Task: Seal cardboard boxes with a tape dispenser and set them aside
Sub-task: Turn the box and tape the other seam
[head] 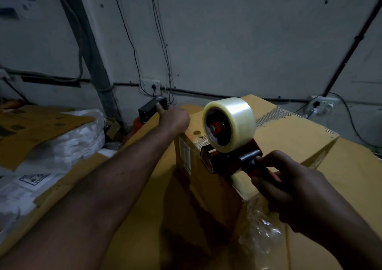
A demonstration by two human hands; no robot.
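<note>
Wall, grey and pitted, fills the upper half, with thin cables hanging down it and a pipe slanting across on the left. Below it, broad brown cardboard spreads across the foreground. The box stands on this cardboard, right of centre, its top flaps down and a white label on its near left side. Flattened sheets lie at far left over white bags.

The left hand reaches out on a long bare forearm to the box's far left top corner and rests there. One digit sticks out toward the wall. The other fingers are hidden behind the knuckles, so whether they curl over the edge cannot be told.

The right hand has its fingers wrapped round the handle of the dispenser, thumb along the near side. The dispenser's red and black head sits against the box's near top edge, at the corner by the label. Its roll of clear tape stands upright above the box top.

Crumpled film lies under the right wrist. A black unit sits behind the left hand, below a socket.
</note>
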